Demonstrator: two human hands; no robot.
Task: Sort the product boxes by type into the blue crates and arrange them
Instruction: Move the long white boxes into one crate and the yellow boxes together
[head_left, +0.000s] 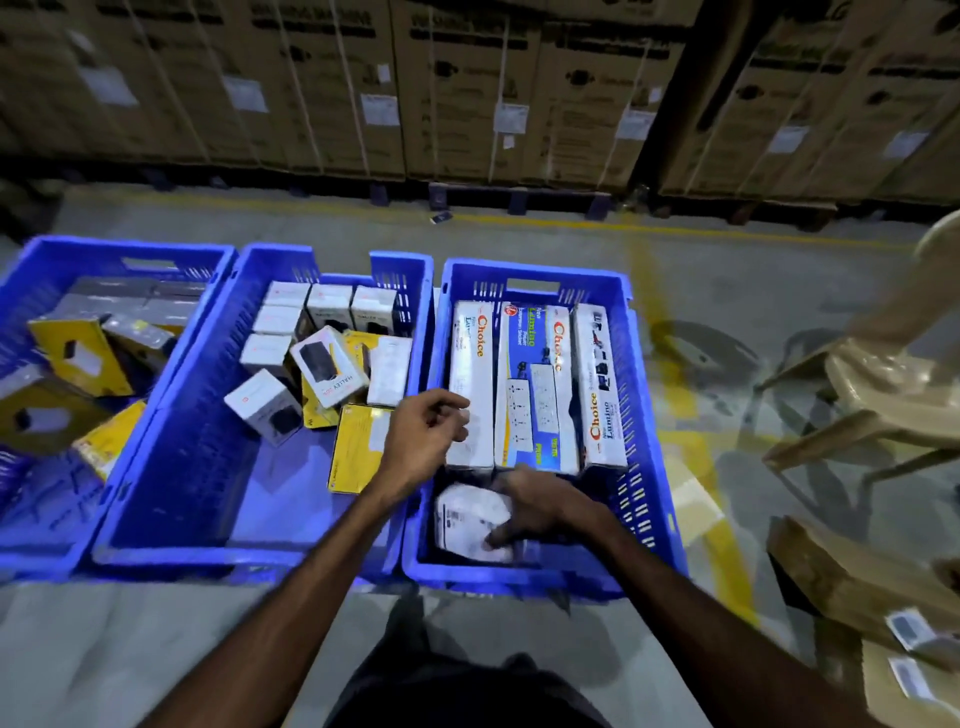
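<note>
boxes (537, 384) beside chair (883, 395)

- Three blue plastic crates sit side by side on the floor.
- Right blue plastic crate (644, 415): three long white cardboard boxes (535, 384) lie against its far wall.
- Middle blue plastic crate (171, 415): small white cardboard boxes (291, 332) crowd its far-right corner.

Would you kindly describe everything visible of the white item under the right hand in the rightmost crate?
The white item looks rounded and glossy, maybe a plastic-wrapped pack, with a small dark printed label on its left side. It lies at the near end of the right blue crate, just before three long boxes. The right hand rests on it; motion blur hides further detail.
</note>
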